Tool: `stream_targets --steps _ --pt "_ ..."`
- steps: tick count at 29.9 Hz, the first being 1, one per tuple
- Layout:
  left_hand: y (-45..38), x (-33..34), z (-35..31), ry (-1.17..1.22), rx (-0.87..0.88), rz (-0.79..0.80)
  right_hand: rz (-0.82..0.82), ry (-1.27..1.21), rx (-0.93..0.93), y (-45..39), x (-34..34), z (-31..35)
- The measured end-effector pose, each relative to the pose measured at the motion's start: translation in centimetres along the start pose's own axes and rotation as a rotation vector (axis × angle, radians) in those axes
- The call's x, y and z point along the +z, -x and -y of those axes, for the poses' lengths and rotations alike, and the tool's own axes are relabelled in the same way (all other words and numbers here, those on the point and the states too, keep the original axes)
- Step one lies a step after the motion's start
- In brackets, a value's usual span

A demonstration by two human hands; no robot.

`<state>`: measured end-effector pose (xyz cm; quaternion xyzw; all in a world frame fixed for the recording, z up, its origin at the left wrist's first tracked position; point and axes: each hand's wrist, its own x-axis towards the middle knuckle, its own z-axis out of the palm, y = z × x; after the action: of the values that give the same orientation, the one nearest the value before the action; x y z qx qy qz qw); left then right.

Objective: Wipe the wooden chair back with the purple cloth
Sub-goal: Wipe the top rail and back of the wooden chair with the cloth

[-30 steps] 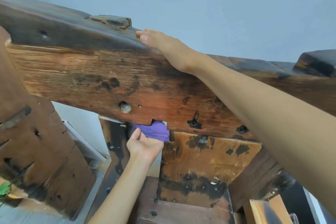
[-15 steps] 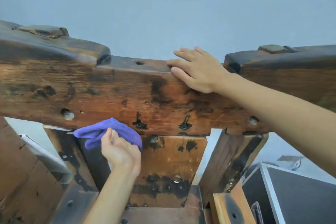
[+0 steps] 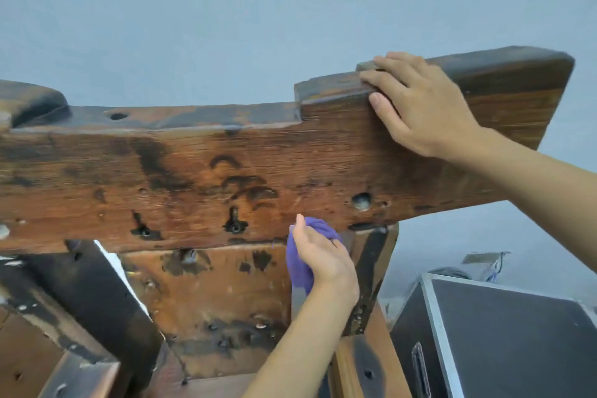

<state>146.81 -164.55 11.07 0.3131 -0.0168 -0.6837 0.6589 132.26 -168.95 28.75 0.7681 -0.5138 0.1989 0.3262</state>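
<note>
The wooden chair back (image 3: pixel 200 177) is a thick, dark-stained top rail across the view, with a centre panel (image 3: pixel 219 284) and slanted posts below it. My left hand (image 3: pixel 323 262) presses the bunched purple cloth (image 3: pixel 300 265) against the lower edge of the rail, where it meets the right post. My right hand (image 3: pixel 420 106) lies flat on the raised right end of the rail, fingers over the top edge, holding nothing. Most of the cloth is hidden behind my left hand.
A black case with metal edging (image 3: pixel 504 339) stands low at the right, close to the chair's right post (image 3: pixel 371 274). More dark wooden parts (image 3: pixel 64 316) fill the lower left. A plain grey-blue wall (image 3: pixel 290 9) is behind.
My left hand has carried the cloth rightward along the rail's underside to the right post. My right hand has shifted right onto the raised end. The view has panned right.
</note>
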Motion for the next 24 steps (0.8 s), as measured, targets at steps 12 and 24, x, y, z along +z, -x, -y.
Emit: stream_targets --steps 12,24 --pt "-7.5 -1.5 0.6 -0.004 -0.557 0.012 -0.483 0.041 0.174 0.1 5.3 0.8" --pt "-2.5 -7.2 0.9 0.276 -0.551 0.191 -0.428 0.063 0.17 0.3 5.0 0.6"
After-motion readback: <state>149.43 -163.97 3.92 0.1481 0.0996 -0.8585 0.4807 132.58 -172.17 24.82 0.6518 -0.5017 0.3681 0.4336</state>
